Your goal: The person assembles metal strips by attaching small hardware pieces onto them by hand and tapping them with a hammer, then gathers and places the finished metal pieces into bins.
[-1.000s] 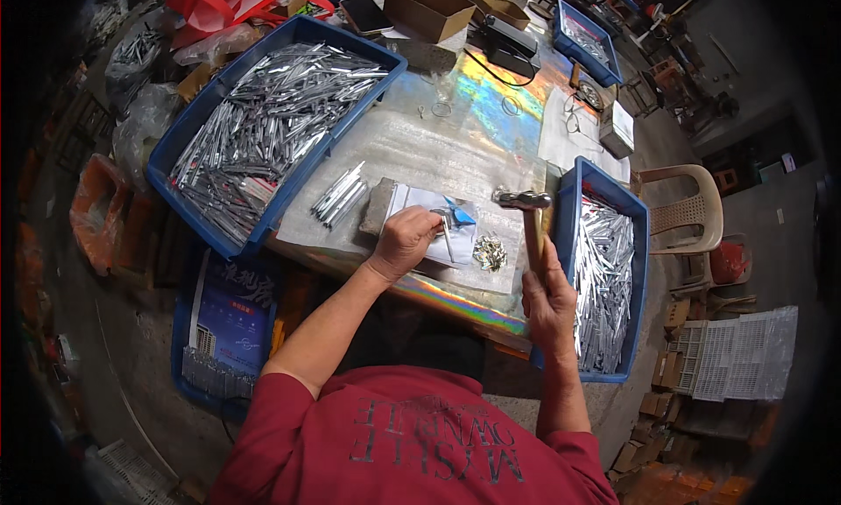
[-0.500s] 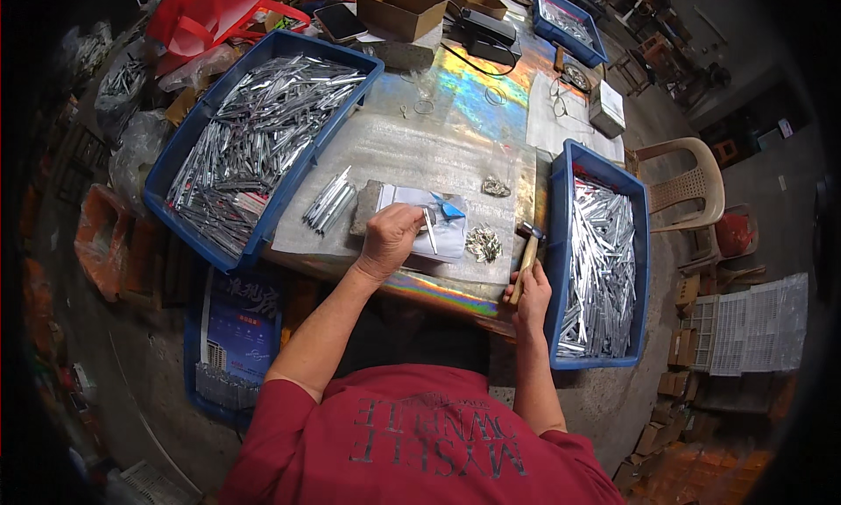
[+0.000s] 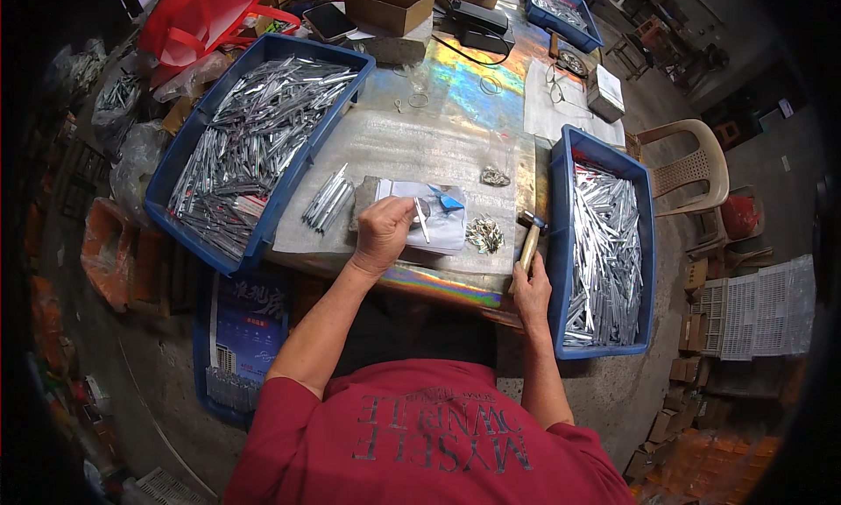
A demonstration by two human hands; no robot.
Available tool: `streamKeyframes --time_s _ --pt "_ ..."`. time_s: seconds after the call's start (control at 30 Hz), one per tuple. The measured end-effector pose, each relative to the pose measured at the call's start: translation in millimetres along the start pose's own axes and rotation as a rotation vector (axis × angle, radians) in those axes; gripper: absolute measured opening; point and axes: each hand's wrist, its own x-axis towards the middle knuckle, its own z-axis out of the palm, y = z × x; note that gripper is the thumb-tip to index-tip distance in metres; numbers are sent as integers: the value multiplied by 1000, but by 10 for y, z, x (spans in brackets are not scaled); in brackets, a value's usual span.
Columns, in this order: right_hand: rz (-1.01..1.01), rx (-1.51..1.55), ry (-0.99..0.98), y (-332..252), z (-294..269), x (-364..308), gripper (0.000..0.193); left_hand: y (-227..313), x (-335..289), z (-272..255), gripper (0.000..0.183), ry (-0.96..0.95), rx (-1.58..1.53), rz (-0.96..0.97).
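My left hand (image 3: pixel 384 235) is closed in a pinch on a slim silvery metal piece (image 3: pixel 423 223), held over a white paper-covered block (image 3: pixel 445 239). A small blue piece (image 3: pixel 449 202) lies on top of that block, just beyond my fingertips. Further right, my right hand (image 3: pixel 532 293) grips a hammer (image 3: pixel 530 244) by its wooden handle, with the dark head pointing away from me. Between the hands is a pile of small shiny metal parts (image 3: pixel 485 234), with a smaller heap (image 3: pixel 495 176) behind it. Left of my left hand lies a bundle of slim metal pieces (image 3: pixel 328 200).
A blue bin (image 3: pixel 307 159) full of metal pieces borders the work area on the left. Another filled blue bin (image 3: pixel 650 268) stands at the right. Cardboard boxes (image 3: pixel 390 6) and a black device (image 3: pixel 477 25) sit at the back. A plastic chair (image 3: pixel 692 176) stands beyond the right bin.
The view has shifted slightly. My right hand has moved a little and the hammer's head is turned slightly. My left hand keeps its pinch on the metal piece over the block.
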Motion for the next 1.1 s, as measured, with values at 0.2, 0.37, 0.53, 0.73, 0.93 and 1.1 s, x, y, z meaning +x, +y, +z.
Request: streamKeyframes --time_s 0.2,0.37,0.53,0.73,0.93,1.1 --pt "2 35 -3 -51 -5 3 41 19 47 -3 4 -5 1 2" --pt "-36 12 13 77 48 52 41 14 41 13 4 19 5 30" --pt "-39 -17 31 77 56 14 40 26 20 2 5 11 40 8" --pt "-79 -33 39 44 40 45 42 48 41 -21 4 -78 16 16" --pt "-80 -72 70 85 67 12 41 13 21 -21 3 4 -9 -1" --pt "-160 -57 85 53 44 74 43 3 75 15 4 -48 40 78"
